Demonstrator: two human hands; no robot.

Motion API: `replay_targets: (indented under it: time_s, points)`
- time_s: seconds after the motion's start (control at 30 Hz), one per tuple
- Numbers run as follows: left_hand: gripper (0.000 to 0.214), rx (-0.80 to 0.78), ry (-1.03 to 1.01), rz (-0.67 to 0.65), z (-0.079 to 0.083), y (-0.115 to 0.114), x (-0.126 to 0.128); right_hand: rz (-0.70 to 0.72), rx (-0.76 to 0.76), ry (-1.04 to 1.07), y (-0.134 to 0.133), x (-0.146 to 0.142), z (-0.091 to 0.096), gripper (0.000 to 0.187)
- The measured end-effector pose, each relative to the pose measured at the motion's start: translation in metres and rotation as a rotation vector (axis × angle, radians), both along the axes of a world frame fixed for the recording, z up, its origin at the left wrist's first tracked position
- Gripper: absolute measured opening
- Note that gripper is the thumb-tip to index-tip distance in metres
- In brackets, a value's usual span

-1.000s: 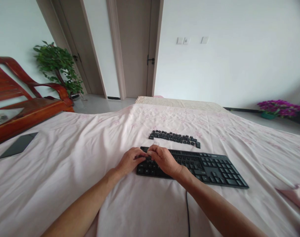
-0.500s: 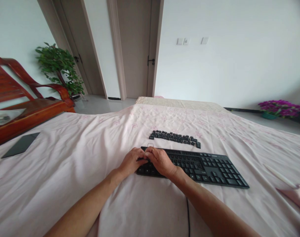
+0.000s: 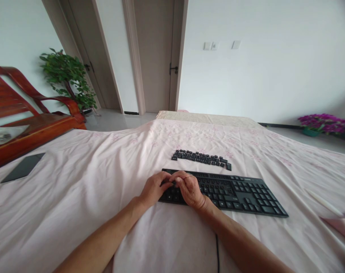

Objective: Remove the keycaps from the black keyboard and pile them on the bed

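A black keyboard [image 3: 247,197] lies on the pink cloth, part of its key field stripped of caps. Over its left end, my left hand [image 3: 155,186] has its thumb and forefinger closed together; whatever they pinch is too small to make out. Against it, my right hand [image 3: 188,189] is curled shut around a wire keycap puller [image 3: 188,174], of which only a thin bit of wire shows. The fingertips of both hands meet, hiding the keys beneath. Beyond the keyboard, loose black keycaps [image 3: 202,157] lie in rows on the cloth.
The pink cloth [image 3: 84,189] has many folds. A dark flat panel [image 3: 23,168] lies at the left, and a pale stick [image 3: 324,203] at the right. The keyboard cable [image 3: 217,250] runs towards me. A wooden chair [image 3: 38,98] stands at far left.
My right hand has turned and shifted slightly right, so the puller's wire loop, which stood up above the fingers, now lies lower and mostly hidden. My left hand has moved slightly right.
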State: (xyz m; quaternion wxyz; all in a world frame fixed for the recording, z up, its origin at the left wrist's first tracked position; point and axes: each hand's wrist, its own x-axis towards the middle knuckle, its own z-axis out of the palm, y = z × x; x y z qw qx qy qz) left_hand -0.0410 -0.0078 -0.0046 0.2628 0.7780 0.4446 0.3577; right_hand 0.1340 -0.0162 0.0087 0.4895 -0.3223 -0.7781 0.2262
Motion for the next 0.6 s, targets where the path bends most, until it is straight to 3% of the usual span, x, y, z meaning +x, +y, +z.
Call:
replay_targets:
  time_s: [0.13, 0.27, 0.47, 0.6]
  points:
    - [0.031, -0.150, -0.185, 0.016, -0.006, 0.004, -0.002, -0.121, 0.145, -0.047, -0.003, 0.000, 0.009, 0.024]
    - [0.039, -0.240, -0.329, 0.042, -0.013, 0.008, -0.004, -0.273, 0.229, -0.265, -0.005, 0.001, 0.024, 0.026]
    - [0.046, -0.192, -0.418, 0.073, -0.013, 0.006, -0.003, -0.344, 0.044, -0.591, 0.004, -0.003, 0.025, 0.022]
    - [0.048, -0.158, -0.432, 0.068, -0.012, 0.003, -0.001, -0.298, -0.094, -0.643, 0.006, -0.005, 0.022, 0.021]
